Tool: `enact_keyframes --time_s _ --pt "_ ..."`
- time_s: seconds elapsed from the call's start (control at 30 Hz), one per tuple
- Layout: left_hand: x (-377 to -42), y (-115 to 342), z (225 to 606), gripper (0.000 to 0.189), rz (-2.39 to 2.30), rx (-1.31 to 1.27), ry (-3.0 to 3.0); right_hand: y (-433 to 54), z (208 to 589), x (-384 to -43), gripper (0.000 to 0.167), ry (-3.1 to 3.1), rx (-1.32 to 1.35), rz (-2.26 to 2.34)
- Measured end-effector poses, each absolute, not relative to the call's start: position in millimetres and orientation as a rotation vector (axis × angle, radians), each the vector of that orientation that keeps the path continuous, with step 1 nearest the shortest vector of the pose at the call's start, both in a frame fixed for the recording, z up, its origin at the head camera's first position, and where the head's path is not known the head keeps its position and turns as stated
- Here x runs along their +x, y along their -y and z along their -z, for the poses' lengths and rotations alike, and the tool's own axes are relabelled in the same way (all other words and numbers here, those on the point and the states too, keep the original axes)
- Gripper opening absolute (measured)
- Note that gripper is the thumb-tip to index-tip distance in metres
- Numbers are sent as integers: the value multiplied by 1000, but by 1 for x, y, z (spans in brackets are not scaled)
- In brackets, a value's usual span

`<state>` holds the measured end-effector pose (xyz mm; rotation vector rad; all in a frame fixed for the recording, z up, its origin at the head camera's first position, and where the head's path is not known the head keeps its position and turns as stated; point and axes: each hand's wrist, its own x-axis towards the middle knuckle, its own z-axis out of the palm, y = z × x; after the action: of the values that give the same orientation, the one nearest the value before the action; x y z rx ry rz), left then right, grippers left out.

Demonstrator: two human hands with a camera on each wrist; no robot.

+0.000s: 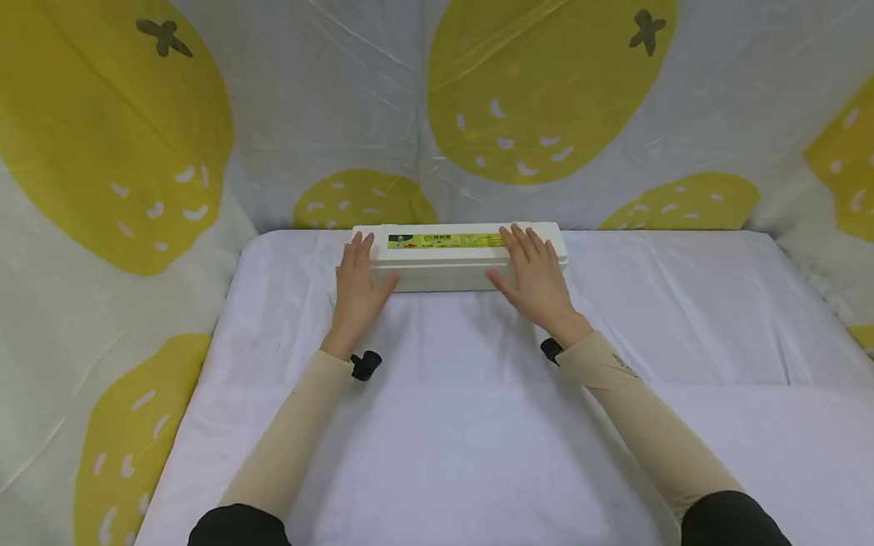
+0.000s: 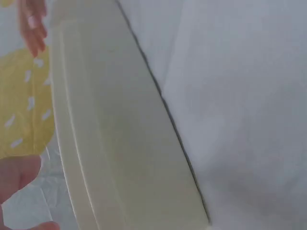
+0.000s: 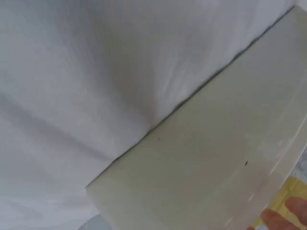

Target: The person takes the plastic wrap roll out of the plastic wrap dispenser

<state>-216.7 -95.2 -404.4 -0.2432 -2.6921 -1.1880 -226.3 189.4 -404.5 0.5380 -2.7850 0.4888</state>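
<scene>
A long white lidded box with a yellow-green printed label lies lengthwise at the far edge of the white-covered table. My left hand is at its left end, fingers stretched forward and thumb spread along the front. Over the right part of the lid, my right hand reaches with straight, slightly spread fingers, overlapping the label's right end. In the left wrist view the pale box fills the middle, with left-hand fingers beside it. The right wrist view shows the box front and right-hand fingertips beyond its lid.
A white cloth with soft folds covers the table. Behind the box hangs a white curtain printed with large yellow fruit, and it continues along both sides. Black wrist cameras, the left one included, sit by the beige sleeves.
</scene>
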Motion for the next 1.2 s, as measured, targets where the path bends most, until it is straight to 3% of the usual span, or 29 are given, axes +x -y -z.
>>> enact_keyframes --time_s 0.4,1.2 --pt "-233 127 388 97 2134 38 2469 -205 376 -255 91 2795 877 -618" --pt "-286 153 435 101 2324 -58 2550 -168 366 -287 106 2908 1172 -516"
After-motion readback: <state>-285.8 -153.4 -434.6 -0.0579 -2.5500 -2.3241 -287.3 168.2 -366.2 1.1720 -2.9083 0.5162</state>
